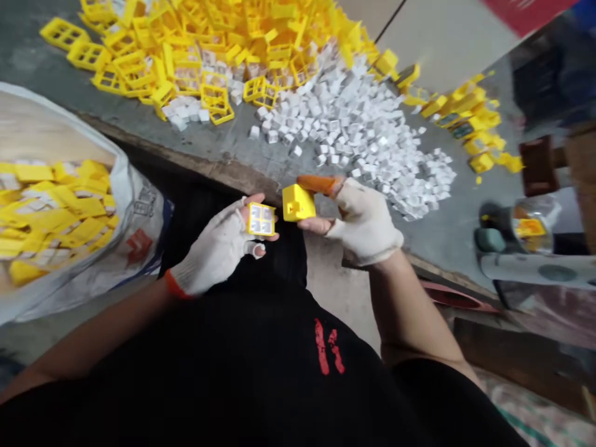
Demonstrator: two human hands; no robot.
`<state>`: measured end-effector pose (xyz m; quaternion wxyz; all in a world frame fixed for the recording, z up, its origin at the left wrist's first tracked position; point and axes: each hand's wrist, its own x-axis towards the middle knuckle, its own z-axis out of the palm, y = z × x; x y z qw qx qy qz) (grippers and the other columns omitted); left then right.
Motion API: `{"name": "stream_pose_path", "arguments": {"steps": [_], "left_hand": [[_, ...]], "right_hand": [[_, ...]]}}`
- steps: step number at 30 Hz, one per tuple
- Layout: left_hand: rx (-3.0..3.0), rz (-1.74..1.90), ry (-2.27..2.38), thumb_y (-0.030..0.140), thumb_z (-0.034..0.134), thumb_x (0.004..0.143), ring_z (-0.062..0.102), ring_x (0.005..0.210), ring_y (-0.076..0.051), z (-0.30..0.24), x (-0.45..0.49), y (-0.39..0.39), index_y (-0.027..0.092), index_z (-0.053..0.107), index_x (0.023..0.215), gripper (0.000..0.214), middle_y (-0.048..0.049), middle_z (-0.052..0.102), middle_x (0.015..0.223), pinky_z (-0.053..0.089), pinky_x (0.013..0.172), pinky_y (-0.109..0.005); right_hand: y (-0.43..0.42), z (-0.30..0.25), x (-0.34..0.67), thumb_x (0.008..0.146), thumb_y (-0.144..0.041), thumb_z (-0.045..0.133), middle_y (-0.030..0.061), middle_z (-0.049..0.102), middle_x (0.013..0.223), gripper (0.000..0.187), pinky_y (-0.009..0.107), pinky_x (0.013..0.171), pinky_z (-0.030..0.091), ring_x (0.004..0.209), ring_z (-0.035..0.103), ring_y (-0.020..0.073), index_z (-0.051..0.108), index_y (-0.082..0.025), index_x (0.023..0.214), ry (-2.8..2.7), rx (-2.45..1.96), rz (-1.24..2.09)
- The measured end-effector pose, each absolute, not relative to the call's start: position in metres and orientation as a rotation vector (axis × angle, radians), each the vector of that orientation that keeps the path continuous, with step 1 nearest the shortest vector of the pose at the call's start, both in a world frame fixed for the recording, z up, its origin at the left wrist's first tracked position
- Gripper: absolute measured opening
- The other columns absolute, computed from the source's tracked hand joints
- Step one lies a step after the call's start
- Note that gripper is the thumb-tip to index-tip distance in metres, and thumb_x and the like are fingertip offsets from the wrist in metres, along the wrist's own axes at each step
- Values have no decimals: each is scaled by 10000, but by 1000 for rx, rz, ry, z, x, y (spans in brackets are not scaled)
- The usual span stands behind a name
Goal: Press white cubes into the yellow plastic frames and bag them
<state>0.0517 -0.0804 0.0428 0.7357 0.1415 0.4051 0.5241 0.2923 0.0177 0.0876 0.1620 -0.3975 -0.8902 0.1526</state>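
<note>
My left hand (221, 242), in a white knit glove with bare fingertips, holds a small yellow frame (261, 220) with white pieces filling its square openings. Just to the right, my right hand (358, 214), gloved likewise, pinches a yellow plastic box (298, 203) between thumb and fingers. A notch shows in the box's near face. The two parts are close together but apart, in front of the table edge. Beyond my hands lies a heap of small white cubes (344, 118). Behind and left of it is a large pile of yellow frames (186, 49).
On the left stands a white woven sack (139, 205) with yellow and white pieces inside. Several yellow blocks (475, 124) lie at the table's right. Farther right is a clear container (535, 226) with yellow pieces. The table's worn edge (186, 161) runs in front of me.
</note>
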Motion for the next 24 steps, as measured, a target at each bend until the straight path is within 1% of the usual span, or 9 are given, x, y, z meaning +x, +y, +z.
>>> {"name": "stream_pose_path", "arguments": {"steps": [2, 5, 8, 11, 14, 19, 24], "left_hand": [[310, 1161, 854, 354, 742, 1040, 778, 849, -227, 45, 52, -82, 249, 738, 1277, 260, -89, 814, 1213, 555, 587, -279], [306, 1166, 835, 331, 713, 1069, 793, 983, -271, 49, 53, -84, 240, 739, 1210, 170, -94, 826, 1250, 556, 612, -295], [302, 1171, 853, 303, 757, 1035, 797, 1032, -290, 51, 53, -85, 225, 748, 1148, 138, -97, 835, 1232, 573, 617, -304], [306, 1176, 870, 293, 801, 996, 801, 1044, -292, 52, 53, -85, 210, 761, 1099, 138, -101, 841, 1209, 590, 634, -304], [320, 1183, 877, 298, 813, 984, 802, 1048, -285, 51, 55, -85, 208, 777, 1070, 129, -87, 848, 1170, 600, 645, -294], [354, 1230, 870, 277, 792, 1005, 796, 1045, -249, 47, 55, -90, 213, 820, 1137, 149, -66, 849, 1167, 601, 649, -261], [404, 1257, 891, 252, 784, 1000, 792, 1025, -244, 45, 55, -94, 226, 842, 1146, 159, -61, 851, 1177, 590, 634, -260]], "right_hand": [[7, 90, 285, 993, -786, 671, 97, 830, 1273, 702, 474, 1034, 637, 1132, 787, 318, 774, -258, 1445, -2511, -912, 516], [1, 89, 274, 982, -797, 677, 91, 830, 1276, 669, 505, 1056, 639, 1141, 789, 328, 781, -316, 1436, -2484, -827, 598], [1, 87, 269, 992, -765, 689, 90, 822, 1301, 618, 531, 1074, 636, 1168, 782, 341, 782, -342, 1433, -2496, -827, 626], [1, 86, 268, 996, -753, 684, 88, 820, 1301, 585, 519, 1068, 635, 1163, 780, 341, 788, -363, 1420, -2509, -829, 627], [-1, 83, 268, 1006, -740, 678, 94, 826, 1282, 584, 508, 1026, 636, 1126, 783, 335, 783, -350, 1428, -2516, -797, 596], [-3, 75, 270, 1016, -722, 690, 104, 831, 1252, 606, 473, 942, 617, 1069, 786, 314, 783, -279, 1417, -2529, -712, 502], [-2, 70, 271, 1010, -740, 680, 100, 825, 1268, 597, 486, 975, 605, 1076, 783, 317, 784, -308, 1408, -2549, -731, 510]]}}
